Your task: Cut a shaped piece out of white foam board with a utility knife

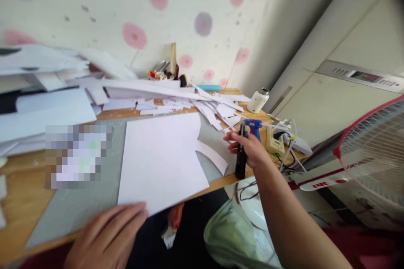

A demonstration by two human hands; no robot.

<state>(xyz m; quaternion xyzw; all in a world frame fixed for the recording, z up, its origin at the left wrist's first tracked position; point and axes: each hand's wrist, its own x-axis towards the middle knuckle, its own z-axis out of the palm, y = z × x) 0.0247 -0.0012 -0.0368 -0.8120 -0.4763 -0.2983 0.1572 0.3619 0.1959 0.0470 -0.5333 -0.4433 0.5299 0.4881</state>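
Note:
A large white sheet (158,164) lies on the grey cutting mat (85,210), its right edge cut in a curve. The fingers of my left hand (107,235) lie stretched flat over its near left corner; the thumb is hidden. A narrow curved white strip (213,155) rests against the sheet's right side. Beyond the table's front right, my right hand (251,147) is closed around a long black tool (240,162), held upright. Its exact kind is unclear. Just behind that hand is a blue glue gun (255,125).
White offcuts (164,107) are scattered behind the mat, with stacked white boards (47,105) at left. A blurred-out phone-like object (80,157) lies on the mat. At right are a white bottle (259,101), a power strip (275,139) with cables, and a fan (372,147).

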